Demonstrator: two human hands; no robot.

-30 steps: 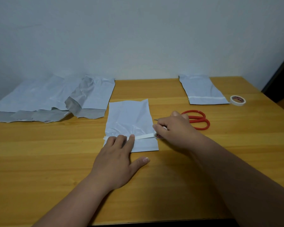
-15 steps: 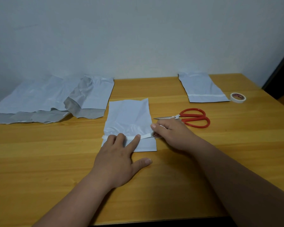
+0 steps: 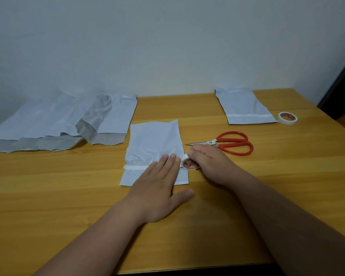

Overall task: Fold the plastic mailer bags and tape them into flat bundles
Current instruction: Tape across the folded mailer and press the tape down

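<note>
A folded white mailer bag (image 3: 153, 142) lies in the middle of the wooden table (image 3: 68, 196). A strip of white tape (image 3: 134, 167) runs across its lower part. My left hand (image 3: 157, 192) lies flat with straight fingers on the bag's lower right, covering part of the strip. My right hand (image 3: 209, 162) grips a small roll of white tape (image 3: 187, 162) at the bag's right edge. The tape between roll and bag is hidden by my fingers.
Red-handled scissors (image 3: 231, 143) lie just behind my right hand. A taped folded bag (image 3: 245, 108) and a second tape roll (image 3: 287, 117) sit at the back right. Several unfolded white and grey mailers (image 3: 58, 122) spread over the back left. The table's right edge is near.
My left hand slid right along the tape strip, uncovering its left end. My right hand shifted slightly right and tilted, so the roll shows more.
</note>
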